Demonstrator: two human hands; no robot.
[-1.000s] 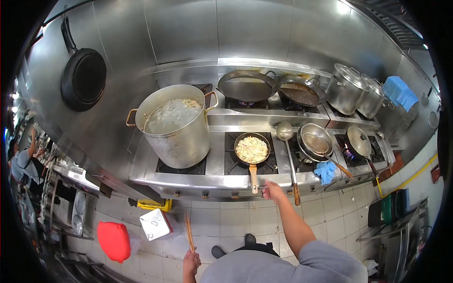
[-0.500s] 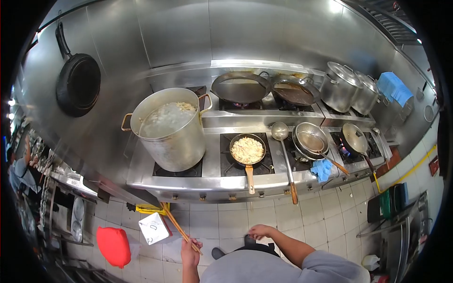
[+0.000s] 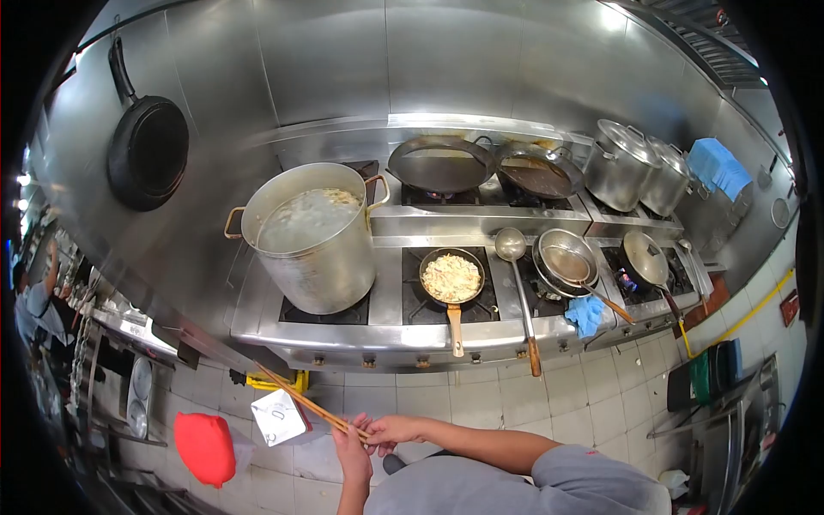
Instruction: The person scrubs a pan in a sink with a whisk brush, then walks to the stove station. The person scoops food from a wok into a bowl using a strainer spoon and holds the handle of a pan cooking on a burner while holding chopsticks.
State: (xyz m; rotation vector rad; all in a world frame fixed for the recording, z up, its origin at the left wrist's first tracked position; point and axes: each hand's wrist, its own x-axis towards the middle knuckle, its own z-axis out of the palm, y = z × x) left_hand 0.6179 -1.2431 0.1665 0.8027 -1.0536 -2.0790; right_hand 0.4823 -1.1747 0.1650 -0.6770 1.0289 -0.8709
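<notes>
My left hand (image 3: 350, 448) is closed around a pair of long wooden cooking chopsticks (image 3: 302, 399), whose tips point up and left toward the stove's front. My right hand (image 3: 390, 431) meets it at the near end of the chopsticks, fingers curled around that end. Ahead of my hands, a small frying pan (image 3: 454, 323) with a wooden handle sits on a front burner, full of a pale yellow, crumbly food (image 3: 451, 275). To its left stands a big stockpot (image 3: 322, 275) of cloudy, bubbling liquid with pale pieces in it.
On the stove (image 3: 395, 335) lie a long ladle (image 3: 521, 296), strainers over a pot (image 3: 566, 257) and a blue cloth (image 3: 585, 316). Two woks (image 3: 442, 163) and lidded pots (image 3: 618, 159) stand behind. A red bag-like object (image 3: 204, 448) and a white-lidded container (image 3: 279, 418) are low at left. Another person (image 3: 39, 300) is far left.
My right hand has moved left from in front of my body to the near end of the chopsticks. The chopsticks now slant lower, farther to the left.
</notes>
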